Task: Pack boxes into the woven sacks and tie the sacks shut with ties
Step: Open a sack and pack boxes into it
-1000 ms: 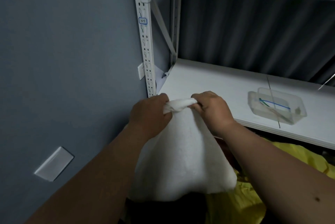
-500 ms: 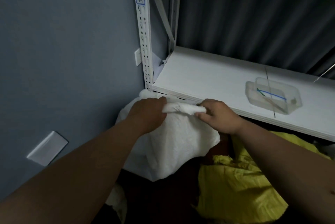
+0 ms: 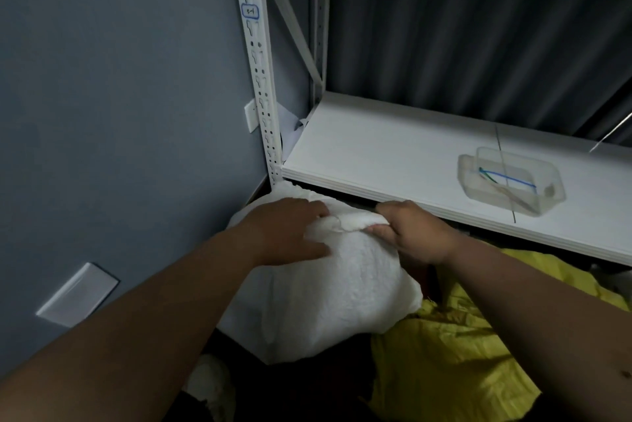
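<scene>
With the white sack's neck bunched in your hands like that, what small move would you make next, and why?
Probably keep the right hand pinching the gathered neck of the white sack and send the left hand, which lies flat on it, to the clear tray on the shelf for a tie; no tie shows on the neck.

Two hands are in view: the left hand (image 3: 287, 231) and the right hand (image 3: 415, 233). One white sack (image 3: 328, 295) lies under and between them, and one yellow sack (image 3: 455, 349) lies below the right hand. One small white bundle (image 3: 208, 375) shows under the left forearm; what it is cannot be told. One white shelf (image 3: 386, 151) runs beyond the hands. On it, to the right of the right hand, stands one clear plastic container (image 3: 511, 180) holding several thin ties (image 3: 506, 178), of which one blue and one green can be counted; the rest blur together. Left of the left hand, two white wall plates show: one low (image 3: 77, 295), one higher (image 3: 250, 116).
</scene>
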